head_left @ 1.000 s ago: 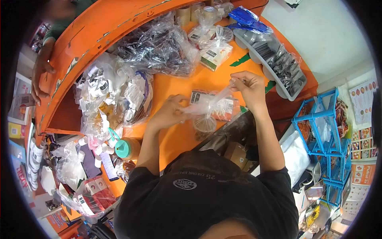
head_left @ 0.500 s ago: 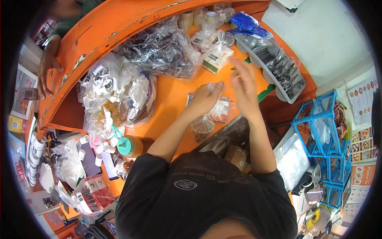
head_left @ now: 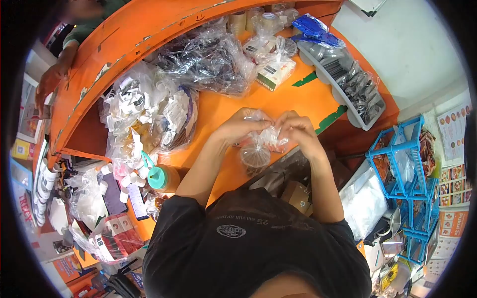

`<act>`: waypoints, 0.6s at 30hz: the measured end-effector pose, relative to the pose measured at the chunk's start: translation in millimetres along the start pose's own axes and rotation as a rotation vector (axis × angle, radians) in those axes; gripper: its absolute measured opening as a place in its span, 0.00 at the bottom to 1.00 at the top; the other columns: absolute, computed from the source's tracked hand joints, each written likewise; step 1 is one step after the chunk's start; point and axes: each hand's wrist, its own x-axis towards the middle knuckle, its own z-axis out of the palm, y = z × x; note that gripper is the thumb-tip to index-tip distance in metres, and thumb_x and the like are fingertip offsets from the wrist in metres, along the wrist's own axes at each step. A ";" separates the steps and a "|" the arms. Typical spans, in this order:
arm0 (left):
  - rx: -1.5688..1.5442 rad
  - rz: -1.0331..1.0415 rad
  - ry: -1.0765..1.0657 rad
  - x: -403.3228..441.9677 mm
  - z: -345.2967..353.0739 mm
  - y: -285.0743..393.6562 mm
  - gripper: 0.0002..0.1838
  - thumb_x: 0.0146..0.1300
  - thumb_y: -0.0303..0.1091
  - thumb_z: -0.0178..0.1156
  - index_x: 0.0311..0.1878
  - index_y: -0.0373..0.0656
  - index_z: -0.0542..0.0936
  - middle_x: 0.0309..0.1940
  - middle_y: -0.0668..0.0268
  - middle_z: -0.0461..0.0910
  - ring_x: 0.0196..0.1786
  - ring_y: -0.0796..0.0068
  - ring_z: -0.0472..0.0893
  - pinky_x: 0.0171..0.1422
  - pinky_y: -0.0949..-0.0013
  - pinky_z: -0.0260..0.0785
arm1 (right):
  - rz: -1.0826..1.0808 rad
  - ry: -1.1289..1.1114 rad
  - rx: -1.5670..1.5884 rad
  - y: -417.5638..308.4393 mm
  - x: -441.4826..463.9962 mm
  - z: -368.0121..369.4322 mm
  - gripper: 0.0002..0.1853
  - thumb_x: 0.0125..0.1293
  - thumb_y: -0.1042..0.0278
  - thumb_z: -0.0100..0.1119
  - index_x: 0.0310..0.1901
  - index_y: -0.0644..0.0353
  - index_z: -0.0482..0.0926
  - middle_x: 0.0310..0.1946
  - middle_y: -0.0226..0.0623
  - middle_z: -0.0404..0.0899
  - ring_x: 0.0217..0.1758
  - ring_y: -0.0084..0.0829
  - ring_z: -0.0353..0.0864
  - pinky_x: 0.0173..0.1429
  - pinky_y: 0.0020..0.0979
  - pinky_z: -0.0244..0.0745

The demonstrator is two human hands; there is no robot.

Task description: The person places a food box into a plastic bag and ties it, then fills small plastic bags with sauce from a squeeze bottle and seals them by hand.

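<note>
Over the orange counter [head_left: 211,116], a clear plastic bag [head_left: 271,135] is gathered between my two hands. My left hand [head_left: 242,127] pinches it from the left side. From the right, my right hand [head_left: 299,132] has its bent fingers closed on the same bag. White and reddish contents show through the plastic, but I cannot make out what they are. A round clear plastic tub [head_left: 255,156] sits just below, near the counter's front edge, touching or close to the bag.
Left stands a bag of paper slips [head_left: 144,107], with a teal-lidded jar [head_left: 158,179] nearer me. Behind lie black items in plastic [head_left: 203,64] and a small box [head_left: 276,73]. A grey cutlery tray [head_left: 343,92] and blue racks [head_left: 400,164] are right. Another person's hand [head_left: 52,82] is far left.
My right hand has come down and left, from raised with its fingers apart, onto the plastic bag. My left hand has shifted slightly left. The other person's hand has moved back from the counter's edge.
</note>
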 end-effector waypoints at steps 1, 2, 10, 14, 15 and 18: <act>0.026 0.015 -0.021 -0.3 2.6 -4.2 0.08 0.59 0.31 0.64 0.39 0.38 0.82 0.36 0.66 0.83 0.36 0.81 0.75 0.43 0.74 0.68 | 0.047 0.041 0.169 14.6 2.0 1.8 0.13 0.61 0.64 0.53 0.37 0.66 0.79 0.39 0.38 0.77 0.47 0.30 0.73 0.56 0.31 0.64; 0.052 0.032 -0.042 -0.7 5.6 -7.8 0.07 0.57 0.29 0.66 0.38 0.39 0.82 0.36 0.67 0.83 0.36 0.81 0.75 0.43 0.74 0.68 | 0.087 0.090 0.340 29.3 3.9 3.7 0.17 0.63 0.59 0.49 0.44 0.65 0.78 0.43 0.39 0.77 0.50 0.32 0.73 0.60 0.33 0.62; 1.068 0.718 0.604 -0.7 23.0 -18.3 0.12 0.44 0.23 0.62 0.35 0.39 0.75 0.33 0.58 0.76 0.36 0.57 0.79 0.41 0.59 0.72 | 0.538 0.140 0.628 33.7 29.0 37.5 0.23 0.74 0.46 0.40 0.55 0.58 0.70 0.46 0.31 0.74 0.38 0.23 0.72 0.42 0.32 0.75; 1.178 0.782 0.680 -1.0 21.5 -16.1 0.08 0.45 0.27 0.63 0.30 0.42 0.76 0.28 0.63 0.74 0.33 0.60 0.77 0.36 0.58 0.70 | 0.442 0.136 0.424 53.6 28.9 28.7 0.14 0.71 0.55 0.51 0.45 0.58 0.73 0.35 0.33 0.74 0.34 0.26 0.72 0.37 0.32 0.71; 1.251 0.715 0.610 -5.9 22.2 -8.2 0.07 0.46 0.28 0.63 0.30 0.43 0.76 0.27 0.64 0.74 0.32 0.60 0.77 0.35 0.58 0.70 | 0.253 0.163 0.066 48.6 30.1 27.1 0.12 0.69 0.57 0.53 0.42 0.58 0.75 0.33 0.36 0.75 0.33 0.28 0.73 0.39 0.33 0.72; 1.332 0.676 0.377 -16.4 24.0 4.1 0.05 0.47 0.31 0.63 0.27 0.45 0.77 0.25 0.64 0.75 0.30 0.60 0.77 0.33 0.58 0.69 | -0.154 0.136 -0.738 16.0 33.8 25.9 0.08 0.63 0.64 0.59 0.32 0.59 0.78 0.27 0.42 0.76 0.30 0.35 0.75 0.40 0.34 0.72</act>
